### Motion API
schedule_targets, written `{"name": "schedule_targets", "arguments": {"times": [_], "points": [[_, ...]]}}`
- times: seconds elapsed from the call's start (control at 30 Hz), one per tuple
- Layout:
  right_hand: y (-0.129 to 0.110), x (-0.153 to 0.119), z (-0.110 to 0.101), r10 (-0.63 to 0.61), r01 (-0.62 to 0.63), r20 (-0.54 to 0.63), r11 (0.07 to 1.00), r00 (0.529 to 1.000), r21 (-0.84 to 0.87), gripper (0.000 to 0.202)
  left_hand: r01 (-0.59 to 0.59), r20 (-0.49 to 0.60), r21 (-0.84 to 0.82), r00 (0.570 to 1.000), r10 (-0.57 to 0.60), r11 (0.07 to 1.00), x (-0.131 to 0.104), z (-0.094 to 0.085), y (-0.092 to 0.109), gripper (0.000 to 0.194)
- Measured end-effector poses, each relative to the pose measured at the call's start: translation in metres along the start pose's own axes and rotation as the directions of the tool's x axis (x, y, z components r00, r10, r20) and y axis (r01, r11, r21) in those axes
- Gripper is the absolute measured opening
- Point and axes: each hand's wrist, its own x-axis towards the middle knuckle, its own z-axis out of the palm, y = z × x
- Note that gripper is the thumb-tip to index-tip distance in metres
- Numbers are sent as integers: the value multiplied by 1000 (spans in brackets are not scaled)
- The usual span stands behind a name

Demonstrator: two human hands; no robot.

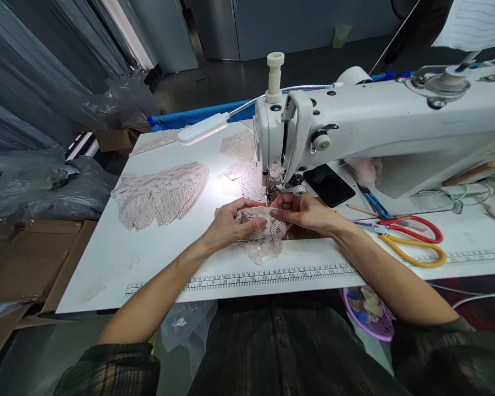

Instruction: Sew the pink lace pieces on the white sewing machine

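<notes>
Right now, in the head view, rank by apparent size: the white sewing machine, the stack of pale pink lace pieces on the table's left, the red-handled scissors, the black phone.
1. White sewing machine
2. Pale pink lace stack
3. Red-handled scissors
4. Black phone

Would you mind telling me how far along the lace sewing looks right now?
Done: cannot tell; a lace piece lies behind the needle. In hand: the left hand and right hand hold a small lace piece before the sewing machine. Left: a lace stack lies untouched.
</notes>
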Motion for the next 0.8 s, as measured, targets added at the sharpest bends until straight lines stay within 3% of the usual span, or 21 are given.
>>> {"name": "schedule_targets", "arguments": {"times": [0.1, 0.23, 0.47, 0.67, 0.8], "points": [[0, -1, -3, 30, -24, 79, 996, 996, -84, 40, -34, -39, 116, 998, 39, 993, -1, 5, 0, 41], [3, -1, -5, 56, -34, 152, 989, 987, -143, 34, -160, -2, 205, 987, 164, 966, -1, 4, 0, 41], [3, 0, -3, 63, -63, 7, 998, 998, -15, 36, -261, 180, 242, 959, 221, 934, 1, -3, -9, 54], [-6, -5, 0, -135, 137, -93, 990, 986, 17, 48, -290, 171, 295, 953, 249, 910, 1, -1, -10, 52], [-8, -7, 1, -135, 134, -110, 991, 985, -20, 51, -364, 169, 289, 930, 327, 885, 2, 0, -12, 47]]}}
